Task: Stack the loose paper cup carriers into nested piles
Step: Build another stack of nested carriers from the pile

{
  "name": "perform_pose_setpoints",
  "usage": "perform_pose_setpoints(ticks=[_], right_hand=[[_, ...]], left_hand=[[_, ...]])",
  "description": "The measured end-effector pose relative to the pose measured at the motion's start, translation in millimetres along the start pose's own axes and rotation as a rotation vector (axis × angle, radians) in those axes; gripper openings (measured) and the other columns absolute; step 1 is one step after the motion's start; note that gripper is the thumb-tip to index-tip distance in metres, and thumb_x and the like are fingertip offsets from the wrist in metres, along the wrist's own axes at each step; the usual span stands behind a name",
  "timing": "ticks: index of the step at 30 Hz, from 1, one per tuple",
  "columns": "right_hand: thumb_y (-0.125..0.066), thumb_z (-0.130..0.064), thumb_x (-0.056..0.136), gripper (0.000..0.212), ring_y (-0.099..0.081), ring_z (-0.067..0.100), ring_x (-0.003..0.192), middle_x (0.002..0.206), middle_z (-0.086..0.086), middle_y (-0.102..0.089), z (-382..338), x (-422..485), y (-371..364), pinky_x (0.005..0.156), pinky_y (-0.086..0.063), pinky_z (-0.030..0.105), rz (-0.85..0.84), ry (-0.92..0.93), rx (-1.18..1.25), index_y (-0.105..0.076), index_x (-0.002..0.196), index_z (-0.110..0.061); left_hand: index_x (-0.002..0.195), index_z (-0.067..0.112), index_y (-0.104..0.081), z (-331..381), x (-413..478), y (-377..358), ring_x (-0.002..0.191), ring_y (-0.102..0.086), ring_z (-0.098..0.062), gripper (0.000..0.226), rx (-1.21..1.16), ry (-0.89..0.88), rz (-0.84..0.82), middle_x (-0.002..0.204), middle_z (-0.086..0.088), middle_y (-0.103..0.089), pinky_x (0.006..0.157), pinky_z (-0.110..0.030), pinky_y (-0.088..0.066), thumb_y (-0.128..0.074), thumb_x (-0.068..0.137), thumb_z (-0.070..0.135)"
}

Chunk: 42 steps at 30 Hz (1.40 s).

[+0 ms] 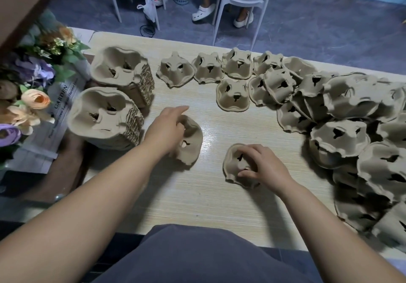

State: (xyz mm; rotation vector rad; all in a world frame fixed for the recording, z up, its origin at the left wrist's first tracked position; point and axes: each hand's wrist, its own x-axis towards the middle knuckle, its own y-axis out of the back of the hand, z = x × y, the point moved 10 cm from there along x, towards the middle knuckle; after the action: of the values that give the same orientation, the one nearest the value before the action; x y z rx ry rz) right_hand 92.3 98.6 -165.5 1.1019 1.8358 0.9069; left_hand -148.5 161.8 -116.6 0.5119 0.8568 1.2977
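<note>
Left hand (165,129) grips tilted carrier (191,144) just right of near nested pile (105,118); right hand (265,166) pinches second carrier (232,164) further right. Risk, as judged: wells misaligned on seating, so pile jams or leans

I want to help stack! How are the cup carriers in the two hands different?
The left carrier is tipped up on edge in the left hand; the right carrier lies flat on the table under the right hand. The left carrier sits nearer the nested piles, the right carrier nearer the loose heap. Both are brown pulp with cut holes.
</note>
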Motion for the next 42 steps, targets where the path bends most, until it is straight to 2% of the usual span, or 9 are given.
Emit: perform_pose_setpoints(ticks=[4, 7, 12, 16, 20, 26, 34, 37, 42], right_hand=[[-0.079, -0.032, 0.073, 0.062, -0.047, 0.014, 0.115, 0.123, -0.004, -0.053, 10, -5, 13, 0.091, -0.037, 0.025, 0.077, -0.080, 0.215, -0.052, 0.129, -0.027], [-0.075, -0.018, 0.077, 0.051, -0.054, 0.015, 0.108, 0.121, 0.002, -0.056, 32, -15, 22, 0.094, -0.044, 0.030, 0.191, -0.254, 0.708, -0.051, 0.119, -0.033], [-0.055, -0.016, 0.093, 0.026, -0.059, 0.008, 0.086, 0.112, 0.005, -0.061, 63, -48, 19, 0.070, -0.049, 0.021, 0.320, -0.503, 1.113, -0.053, 0.116, -0.027], [-0.047, -0.014, 0.098, 0.025, -0.062, 0.013, 0.093, 0.111, 0.000, -0.063, 93, -81, 19, 0.076, -0.052, 0.025, 0.439, -0.653, 1.196, -0.052, 0.119, -0.026], [-0.045, -0.025, 0.098, 0.028, -0.061, 0.017, 0.102, 0.115, -0.002, -0.061, 107, -103, 9, 0.065, -0.053, 0.027, 0.546, -0.784, 1.452, -0.050, 0.126, -0.029], [-0.061, -0.040, 0.088, 0.047, -0.059, 0.019, 0.085, 0.104, 0.001, -0.058, 103, -105, 16, 0.072, -0.053, 0.038, 0.490, -0.855, 1.194, -0.045, 0.126, -0.018], [-0.071, -0.049, 0.076, 0.057, -0.049, 0.012, 0.107, 0.121, -0.001, -0.050, 82, -96, 54, 0.091, -0.046, 0.034, 0.577, -0.688, 0.661, -0.051, 0.120, -0.019], [-0.074, -0.036, 0.077, 0.041, -0.052, 0.015, 0.094, 0.106, -0.001, -0.052, 68, -84, 63, 0.078, -0.042, 0.028, 0.547, -0.657, 0.454, -0.052, 0.107, -0.017], [-0.066, -0.027, 0.086, 0.017, -0.061, 0.021, 0.086, 0.081, -0.001, -0.064, 87, -95, 64, 0.071, -0.043, 0.030, 0.555, -0.737, 0.537, -0.063, 0.087, -0.011]], left_hand=[[0.136, 0.019, -0.052, -23, -10, -8, 0.116, -0.055, -0.027, 0.043, 0.067, 0.109, -0.062, 0.124, -0.009, -0.062, 0.094, -0.030, -0.041, -0.052, 0.093, 0.018], [0.126, 0.018, -0.061, -41, -31, -27, 0.100, -0.062, -0.026, 0.035, 0.025, 0.180, -0.133, 0.112, -0.007, -0.068, 0.084, -0.028, -0.045, -0.057, 0.093, 0.028], [0.093, 0.016, -0.068, -45, -48, -56, 0.061, -0.060, -0.019, 0.011, -0.258, 0.241, -0.138, 0.085, -0.008, -0.068, 0.046, -0.024, -0.050, -0.060, 0.093, 0.022], [0.077, 0.020, -0.064, -38, -50, -71, 0.055, -0.056, -0.022, 0.015, -0.420, 0.274, -0.096, 0.068, -0.005, -0.063, 0.054, -0.028, -0.049, -0.059, 0.092, 0.017], [0.083, 0.019, -0.064, -29, -51, -82, 0.056, -0.057, -0.022, 0.009, -0.471, 0.286, -0.118, 0.073, -0.008, -0.065, 0.056, -0.029, -0.053, -0.060, 0.091, 0.021], [0.106, 0.020, -0.061, -29, -54, -85, 0.062, -0.060, -0.024, 0.018, -0.485, 0.285, -0.139, 0.076, -0.009, -0.065, 0.056, -0.028, -0.052, -0.057, 0.091, 0.013], [0.109, 0.019, -0.062, -31, -55, -86, 0.065, -0.060, -0.024, 0.020, -0.498, 0.279, -0.137, 0.078, -0.010, -0.066, 0.059, -0.029, -0.053, -0.058, 0.090, 0.012], [0.107, 0.020, -0.063, -32, -56, -86, 0.062, -0.061, -0.023, 0.019, -0.499, 0.280, -0.126, 0.074, -0.007, -0.065, 0.059, -0.029, -0.053, -0.057, 0.090, 0.013], [0.108, 0.018, -0.063, -32, -60, -92, 0.066, -0.063, -0.022, 0.020, -0.539, 0.309, -0.144, 0.083, -0.014, -0.068, 0.053, -0.027, -0.054, -0.056, 0.091, 0.011]])
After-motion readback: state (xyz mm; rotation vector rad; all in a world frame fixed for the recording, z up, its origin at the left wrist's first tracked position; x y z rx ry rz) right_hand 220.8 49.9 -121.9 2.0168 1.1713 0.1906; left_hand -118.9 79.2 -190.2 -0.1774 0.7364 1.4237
